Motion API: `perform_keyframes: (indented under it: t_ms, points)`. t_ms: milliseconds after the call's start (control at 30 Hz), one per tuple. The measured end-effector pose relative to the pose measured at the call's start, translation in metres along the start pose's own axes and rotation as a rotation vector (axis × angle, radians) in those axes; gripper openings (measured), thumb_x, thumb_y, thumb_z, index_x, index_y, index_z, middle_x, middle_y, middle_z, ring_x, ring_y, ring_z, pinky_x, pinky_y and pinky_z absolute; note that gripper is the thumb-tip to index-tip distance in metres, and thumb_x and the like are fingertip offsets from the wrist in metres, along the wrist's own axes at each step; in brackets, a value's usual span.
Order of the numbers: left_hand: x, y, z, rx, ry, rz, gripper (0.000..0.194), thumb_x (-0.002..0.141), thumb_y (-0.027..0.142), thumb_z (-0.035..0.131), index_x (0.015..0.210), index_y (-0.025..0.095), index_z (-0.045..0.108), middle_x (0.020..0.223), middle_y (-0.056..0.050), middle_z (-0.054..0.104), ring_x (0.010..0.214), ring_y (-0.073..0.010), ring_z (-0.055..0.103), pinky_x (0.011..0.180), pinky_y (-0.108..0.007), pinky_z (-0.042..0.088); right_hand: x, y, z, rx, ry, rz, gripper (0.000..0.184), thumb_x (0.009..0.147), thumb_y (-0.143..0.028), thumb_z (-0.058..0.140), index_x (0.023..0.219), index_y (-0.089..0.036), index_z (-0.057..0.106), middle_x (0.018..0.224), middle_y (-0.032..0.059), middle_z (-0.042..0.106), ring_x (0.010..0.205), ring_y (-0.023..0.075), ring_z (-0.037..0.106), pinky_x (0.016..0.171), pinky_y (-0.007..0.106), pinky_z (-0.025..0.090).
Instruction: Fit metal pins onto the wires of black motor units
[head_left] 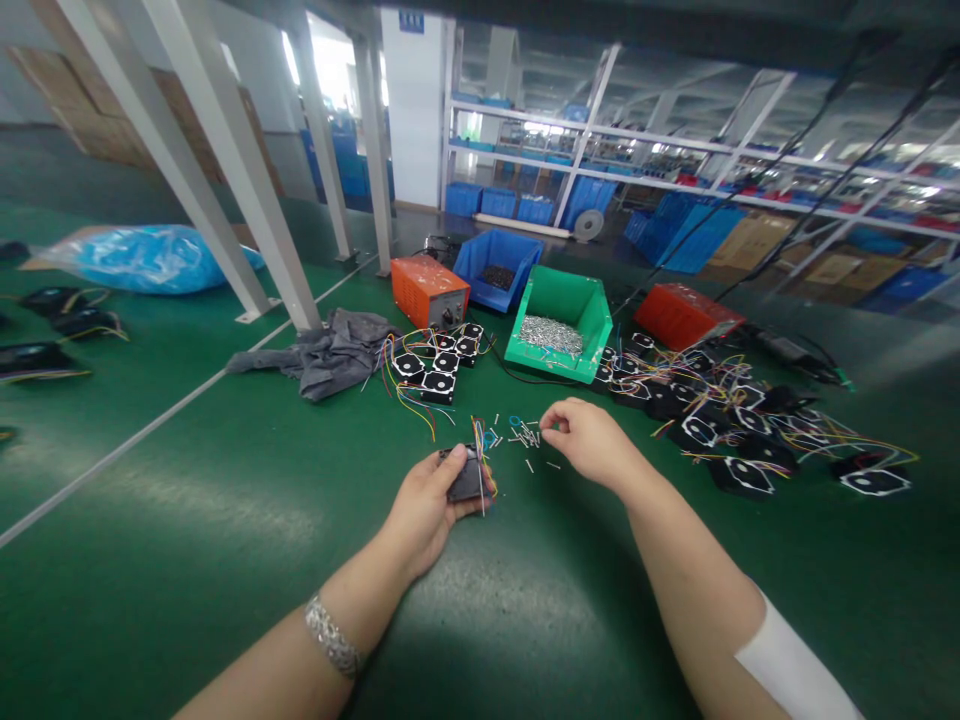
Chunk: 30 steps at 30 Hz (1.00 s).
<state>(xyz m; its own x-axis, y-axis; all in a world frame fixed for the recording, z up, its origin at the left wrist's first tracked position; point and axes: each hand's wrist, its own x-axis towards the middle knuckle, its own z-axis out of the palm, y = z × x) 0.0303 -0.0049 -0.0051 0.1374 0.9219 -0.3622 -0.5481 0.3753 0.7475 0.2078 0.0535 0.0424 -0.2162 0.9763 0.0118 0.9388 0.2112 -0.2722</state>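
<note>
My left hand (429, 505) is closed around a small black fan unit (469, 478) with coloured wires (478, 437) running up from it, held just above the green bench. My right hand (592, 438) hovers to its right, fingers pinched at the edge of a scatter of small metal screws (525, 436); whether a screw sits between the fingertips is too small to tell. A silver bracelet (332, 636) is on my left wrist.
Behind stand a green bin of screws (559, 322), a blue bin (496, 268), an orange box (429, 290) and a red box (686, 314). Black fans with wires lie in a cluster (439, 358) and a larger heap (735, 420). A grey cloth (330, 352) lies left.
</note>
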Motion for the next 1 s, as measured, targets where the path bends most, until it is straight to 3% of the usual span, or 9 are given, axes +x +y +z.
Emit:
perform_keyframes:
  t_ms: [133,267,467,667,867,1000]
  points:
    - [-0.001,-0.001,0.002,0.027,-0.019,-0.007,0.017,0.075,0.027,0.049,0.078,0.011,0.049,0.071,-0.01,0.062,0.063,-0.0176,0.06,0.055,-0.03,0.049,0.002,0.019,0.005,-0.262,-0.33,0.039,0.01,0.059,-0.024,0.064,0.067,-0.018,0.06,0.066,0.0025,0.057,0.059,0.016,0.051,0.046,0.023,0.03]
    - [-0.005,-0.001,0.003,0.054,-0.076,0.0,0.021,0.074,0.031,0.05,0.077,0.011,0.051,0.071,-0.01,0.063,0.062,-0.0174,0.06,0.054,-0.029,0.048,0.0,0.016,0.013,-0.284,-0.38,-0.004,0.001,0.06,-0.015,0.06,0.061,-0.016,0.059,0.064,0.0051,0.059,0.057,0.0168,0.052,0.044,0.023,0.028]
    - [-0.006,0.001,0.002,-0.007,-0.075,-0.002,0.031,0.074,0.038,0.047,0.077,0.008,0.054,0.07,-0.012,0.063,0.062,-0.0187,0.06,0.055,-0.031,0.049,-0.005,0.008,0.016,-0.264,-0.363,-0.12,0.01,0.068,-0.011,0.047,0.065,-0.016,0.056,0.067,0.0059,0.057,0.059,0.0149,0.052,0.048,0.022,0.031]
    - [-0.007,0.001,0.002,0.05,-0.144,0.009,0.021,0.071,0.029,0.053,0.081,0.01,0.053,0.071,-0.01,0.062,0.064,-0.0183,0.06,0.054,-0.029,0.047,-0.016,0.013,0.023,-0.245,-0.265,-0.158,0.01,0.072,-0.014,0.041,0.071,-0.014,0.05,0.071,0.0075,0.054,0.064,0.0152,0.05,0.056,0.023,0.034]
    - [-0.012,0.005,0.003,0.107,-0.104,0.047,0.022,0.064,0.026,0.062,0.078,0.012,0.053,0.062,-0.003,0.059,0.055,-0.0149,0.056,0.049,-0.026,0.044,-0.021,0.009,0.019,-0.04,-0.177,-0.141,0.014,0.078,-0.014,0.033,0.069,-0.015,0.044,0.064,0.0031,0.049,0.058,0.012,0.044,0.054,0.022,0.032]
    - [-0.009,0.005,0.001,-0.025,-0.102,-0.033,0.024,0.068,0.034,0.056,0.077,0.012,0.054,0.066,-0.005,0.058,0.057,-0.0146,0.054,0.053,-0.029,0.044,-0.028,-0.004,0.014,0.031,-0.124,-0.224,0.013,0.079,-0.015,0.033,0.069,-0.016,0.041,0.064,0.002,0.046,0.057,0.0118,0.042,0.053,0.022,0.032]
